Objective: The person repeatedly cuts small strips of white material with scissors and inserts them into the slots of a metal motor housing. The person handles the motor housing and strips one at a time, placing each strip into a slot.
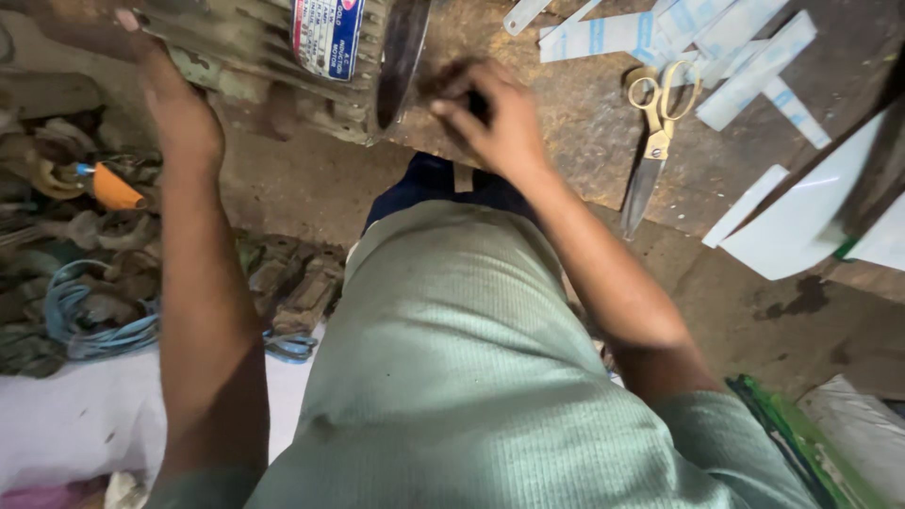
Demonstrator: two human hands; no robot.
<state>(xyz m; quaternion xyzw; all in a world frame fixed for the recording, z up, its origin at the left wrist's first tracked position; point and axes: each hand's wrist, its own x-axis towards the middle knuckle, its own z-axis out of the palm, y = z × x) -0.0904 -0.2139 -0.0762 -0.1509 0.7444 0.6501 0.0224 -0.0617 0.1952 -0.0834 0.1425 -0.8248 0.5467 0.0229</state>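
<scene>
the motor (283,57) sits at the near edge of the workbench (575,132). the left hand (179,113) rests on the motor's left side, the right hand (495,118) at its right end. right of the motor lie scissors (653,132), with paper strips (688,42) beyond them. below and left of the motor (down on the floor) lies a coiled hose (85,316).
</scene>
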